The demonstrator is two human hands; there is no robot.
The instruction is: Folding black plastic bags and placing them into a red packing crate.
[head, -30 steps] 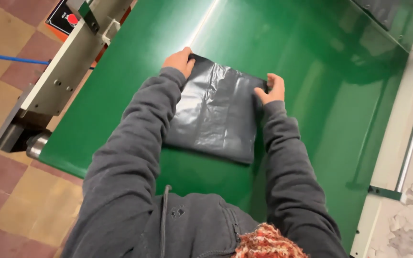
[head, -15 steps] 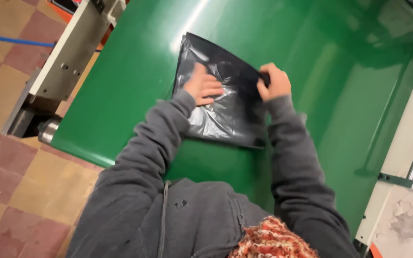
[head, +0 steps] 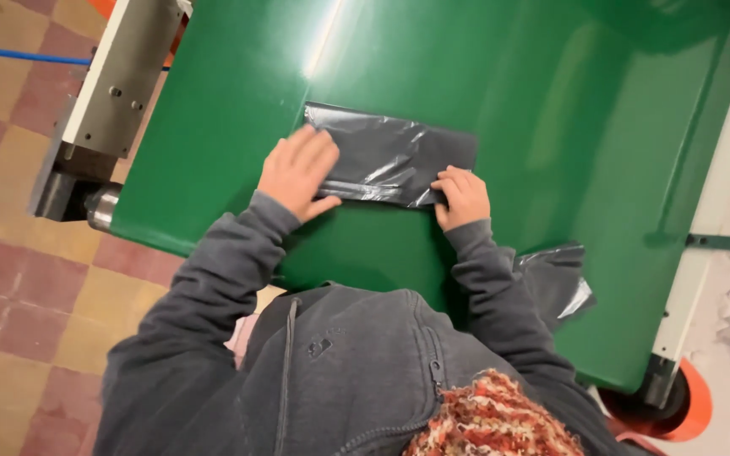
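Note:
A dark grey plastic bag (head: 399,152) lies folded into a long narrow band on the green conveyor belt (head: 500,76). My left hand (head: 296,172) rests flat on the bag's left end, fingers spread, pressing it down. My right hand (head: 464,196) presses with its fingertips on the bag's near right edge. Both arms are in dark grey sleeves.
A second dark plastic bag (head: 555,283) lies on the belt by my right elbow. A grey metal frame and roller (head: 99,110) bound the belt's left side, a pale rail (head: 720,228) the right. An orange wheel (head: 678,405) sits at the lower right. The floor is checkered tile.
The bag went from a wide sheet to a narrow folded band. My left hand slid from the bag's middle to its left end; the right hand moved to the near edge.

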